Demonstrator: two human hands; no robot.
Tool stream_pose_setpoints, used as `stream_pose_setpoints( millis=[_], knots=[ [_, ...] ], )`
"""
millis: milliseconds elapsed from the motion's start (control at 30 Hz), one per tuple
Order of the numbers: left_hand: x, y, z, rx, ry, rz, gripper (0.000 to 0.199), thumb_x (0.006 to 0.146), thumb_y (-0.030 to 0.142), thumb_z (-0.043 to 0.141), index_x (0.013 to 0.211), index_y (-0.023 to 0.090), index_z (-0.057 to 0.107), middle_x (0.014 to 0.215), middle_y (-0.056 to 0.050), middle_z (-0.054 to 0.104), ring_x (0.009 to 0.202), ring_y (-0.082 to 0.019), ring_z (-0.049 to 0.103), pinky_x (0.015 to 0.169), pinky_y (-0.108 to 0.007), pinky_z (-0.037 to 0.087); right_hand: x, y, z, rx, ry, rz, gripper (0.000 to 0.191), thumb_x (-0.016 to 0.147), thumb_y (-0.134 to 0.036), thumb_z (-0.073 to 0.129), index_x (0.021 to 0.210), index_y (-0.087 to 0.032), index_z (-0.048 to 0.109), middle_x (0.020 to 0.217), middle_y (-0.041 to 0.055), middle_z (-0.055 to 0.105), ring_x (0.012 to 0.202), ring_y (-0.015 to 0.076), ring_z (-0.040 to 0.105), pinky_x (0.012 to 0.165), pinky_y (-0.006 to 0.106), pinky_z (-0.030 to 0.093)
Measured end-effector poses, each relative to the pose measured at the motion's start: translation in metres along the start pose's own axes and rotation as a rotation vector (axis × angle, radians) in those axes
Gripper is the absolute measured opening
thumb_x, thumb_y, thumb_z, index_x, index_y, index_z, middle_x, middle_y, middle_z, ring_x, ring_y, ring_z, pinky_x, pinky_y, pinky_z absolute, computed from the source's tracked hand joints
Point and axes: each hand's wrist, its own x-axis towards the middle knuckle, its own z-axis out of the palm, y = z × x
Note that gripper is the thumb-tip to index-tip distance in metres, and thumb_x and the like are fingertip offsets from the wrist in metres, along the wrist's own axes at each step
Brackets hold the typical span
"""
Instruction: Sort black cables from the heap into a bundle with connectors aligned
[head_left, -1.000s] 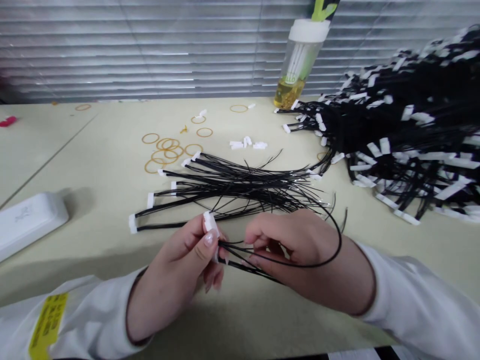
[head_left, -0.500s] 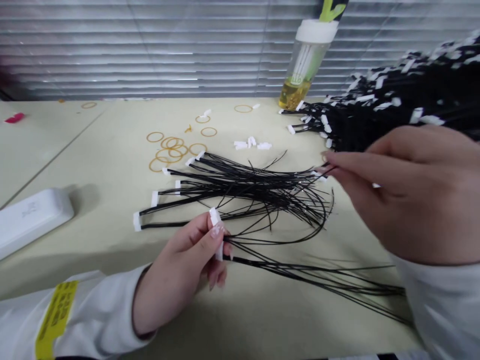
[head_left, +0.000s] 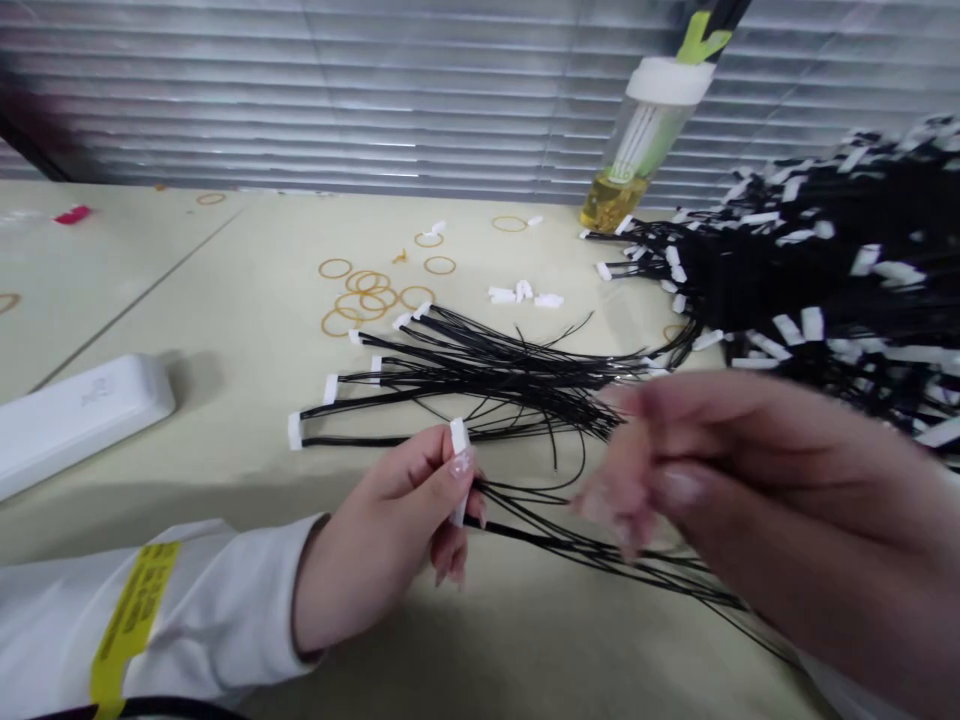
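My left hand [head_left: 401,515] pinches a white plastic connector [head_left: 459,437] between thumb and fingers. Thin black wires [head_left: 555,535] run from that connector to the lower right, and one curves back up near the other bundles. Over the wires, close to the camera, is my right hand [head_left: 720,480], slightly blurred. Its thumb and fingers are curled together, and whatever is between them cannot be made out. Behind both hands lie several black wire bundles [head_left: 480,375] with white connectors [head_left: 295,431] at their left ends.
Yellow rubber bands [head_left: 367,290] and loose white connectors [head_left: 523,293] lie farther back. A large heap of black wires [head_left: 840,265] fills the right side. A bottle of yellow liquid [head_left: 637,140] stands by the blinds. At left are a white case [head_left: 90,415] and a red scrap [head_left: 73,214].
My right hand has moved left, downward and nearer the camera from its pinch on a black wire, uncovering more of the heap. My left hand keeps its connector. The view has shifted slightly.
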Motion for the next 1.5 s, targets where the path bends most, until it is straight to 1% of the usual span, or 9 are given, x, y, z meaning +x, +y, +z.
stream_pose_setpoints(
  millis=[33,100,167,300,600,733,933,1067,1500],
  knots=[
    [-0.001,0.0,0.0,0.015,-0.005,-0.004,0.023,0.076,0.037,0.053,0.069,0.017,0.043,0.058,0.006,0.05,0.034,-0.001,0.037,0.036,-0.017,0.038,0.004,-0.003,0.008,0.131,-0.013,0.03,0.02,0.084,-0.018,0.043,0.1,-0.027,0.051,0.07,-0.0014,0.062,0.058,0.0088,0.057,0.051,0.018,0.046],
    [-0.002,0.001,-0.001,0.041,-0.017,-0.018,0.024,0.076,0.038,0.054,0.07,0.017,0.043,0.058,0.006,0.049,0.034,-0.001,0.037,0.035,-0.016,0.037,0.013,-0.001,0.02,0.168,0.0,0.106,0.013,0.081,-0.017,0.047,0.089,-0.022,0.057,0.067,-0.0013,0.061,0.057,0.0073,0.055,0.051,0.016,0.045],
    [-0.004,0.001,-0.002,0.059,-0.035,-0.037,0.025,0.075,0.039,0.054,0.069,0.017,0.044,0.059,0.006,0.049,0.035,-0.001,0.038,0.035,-0.015,0.037,0.019,0.007,0.025,0.078,0.018,0.133,0.009,0.079,-0.021,0.052,0.079,-0.017,0.06,0.061,-0.0011,0.058,0.053,0.0064,0.05,0.047,0.016,0.041],
    [-0.006,0.001,-0.004,0.061,-0.074,-0.041,0.025,0.075,0.038,0.054,0.068,0.016,0.044,0.059,0.006,0.049,0.036,-0.001,0.038,0.036,-0.015,0.037,0.023,0.016,0.026,0.025,0.015,0.099,0.014,0.076,-0.025,0.055,0.067,-0.015,0.059,0.056,-0.0017,0.055,0.05,0.0049,0.045,0.045,0.015,0.036],
    [-0.007,-0.001,-0.007,0.079,-0.107,-0.038,0.021,0.079,0.036,0.05,0.072,0.017,0.046,0.059,0.005,0.049,0.038,-0.001,0.038,0.037,-0.013,0.036,0.02,0.009,0.031,-0.052,0.003,0.107,0.018,0.078,-0.024,0.052,0.062,-0.016,0.055,0.052,-0.003,0.049,0.047,0.005,0.038,0.044,0.018,0.032],
    [-0.008,-0.001,-0.007,0.083,-0.109,-0.053,0.021,0.08,0.036,0.05,0.072,0.017,0.045,0.06,0.005,0.049,0.038,-0.001,0.038,0.037,-0.013,0.036,0.02,0.009,0.03,-0.06,-0.011,0.084,0.018,0.078,-0.023,0.052,0.061,-0.016,0.054,0.052,-0.0032,0.049,0.047,0.0046,0.038,0.045,0.017,0.032],
    [-0.009,0.0,-0.006,0.106,-0.114,-0.053,0.023,0.079,0.037,0.05,0.07,0.016,0.044,0.059,0.006,0.048,0.038,-0.001,0.038,0.037,-0.013,0.036,0.019,0.007,0.028,-0.029,-0.011,-0.02,0.015,0.077,-0.016,0.053,0.062,-0.014,0.055,0.053,-0.0036,0.05,0.049,0.0034,0.041,0.047,0.016,0.033],
    [-0.008,0.0,-0.007,0.111,-0.123,-0.038,0.024,0.078,0.038,0.051,0.07,0.017,0.044,0.059,0.006,0.048,0.038,-0.001,0.038,0.036,-0.013,0.036,0.018,0.008,0.029,-0.034,0.015,-0.014,0.016,0.078,-0.017,0.052,0.063,-0.014,0.055,0.054,-0.0027,0.052,0.049,0.0039,0.043,0.047,0.017,0.034],
    [-0.007,0.001,-0.008,0.094,-0.143,-0.064,0.024,0.079,0.037,0.05,0.07,0.016,0.044,0.058,0.005,0.049,0.036,-0.001,0.038,0.035,-0.011,0.035,0.018,0.012,0.026,-0.082,-0.089,-0.106,0.011,0.077,-0.014,0.053,0.066,-0.014,0.056,0.057,-0.0028,0.051,0.053,0.0036,0.044,0.05,0.017,0.035]
  ],
)
